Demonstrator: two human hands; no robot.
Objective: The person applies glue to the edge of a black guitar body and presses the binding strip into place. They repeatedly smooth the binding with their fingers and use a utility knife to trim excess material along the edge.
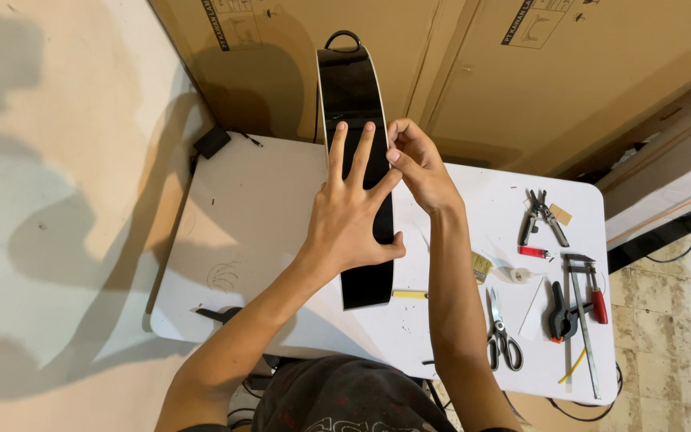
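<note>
Hands work on a long black panel point(365, 280) that lies on the white worktop point(265, 216). We press our left hand point(349, 220) flat on it, fingers spread. Our right hand point(417, 164) pinches its edge. It looks stiff, smooth and slippery, so we hold its sides.

At the centre of the frame a glossy black panel point(351, 104) with a thin cream edge lies on a white table point(257, 216), and a black loop point(343, 38) sits at its upper end. Brown cardboard boxes point(473, 72) with black print fill the top, and the wall point(49, 160) on the left is pale peach. On the right lie scissors point(499, 336) with black handles, a red lighter point(533, 252), a red-handled clamp point(589, 308) and a yellow strip point(409, 294).
</note>
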